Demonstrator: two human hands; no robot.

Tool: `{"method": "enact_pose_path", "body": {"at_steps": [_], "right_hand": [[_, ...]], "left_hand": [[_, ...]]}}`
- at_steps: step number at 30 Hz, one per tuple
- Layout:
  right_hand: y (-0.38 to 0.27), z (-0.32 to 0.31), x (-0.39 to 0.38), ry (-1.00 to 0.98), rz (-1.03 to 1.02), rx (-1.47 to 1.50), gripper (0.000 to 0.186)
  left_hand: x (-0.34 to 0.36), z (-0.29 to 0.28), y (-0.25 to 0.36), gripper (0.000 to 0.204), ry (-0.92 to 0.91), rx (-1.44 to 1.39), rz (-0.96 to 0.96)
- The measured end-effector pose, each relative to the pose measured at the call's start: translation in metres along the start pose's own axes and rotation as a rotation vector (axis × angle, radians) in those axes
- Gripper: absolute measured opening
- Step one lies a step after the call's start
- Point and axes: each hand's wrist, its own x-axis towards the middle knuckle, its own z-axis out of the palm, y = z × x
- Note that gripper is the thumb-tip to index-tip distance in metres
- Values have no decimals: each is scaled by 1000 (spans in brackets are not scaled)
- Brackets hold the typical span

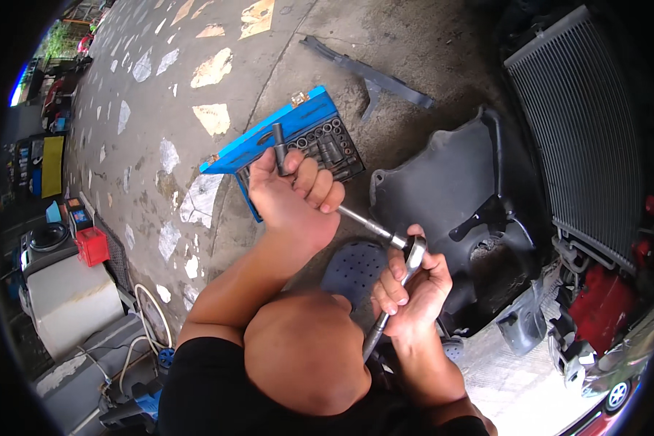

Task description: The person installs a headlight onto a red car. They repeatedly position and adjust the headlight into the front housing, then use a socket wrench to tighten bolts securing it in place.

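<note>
Bare and bent, a knee (pixel 305 356) rises on the near side of the open blue socket case (pixel 307 115), which sits on patchy grey concrete (pixel 145 109); a finned radiator (pixel 581 131) is well to the case's right. Nearer than the case and rightward, a shiny silver ratchet (pixel 416 253) carries a slim extension bar (pixel 367 221). The right hand (pixel 421 291) curls around the ratchet's head; the left hand (pixel 287 192), before the case, pinches a dark socket (pixel 278 136), other fingers curled at the bar's far end.
</note>
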Motion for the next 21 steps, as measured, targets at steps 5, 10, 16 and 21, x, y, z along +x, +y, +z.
{"method": "enact_pose_path", "body": {"at_steps": [5, 10, 16, 21], "right_hand": [[-1, 16, -17, -310, -43, -212, 37], [-39, 48, -33, -532, -399, -44, 34], [-80, 62, -5, -412, -564, -705, 46], [-64, 6, -7, -218, -451, -910, 48]], "left_hand": [[-40, 24, 28, 42, -329, -49, 24], [-53, 50, 45, 41, -690, -165, 93], [22, 5, 62, 40, -328, 235, 214], [75, -67, 78, 27, -374, 1961, 1011]]}}
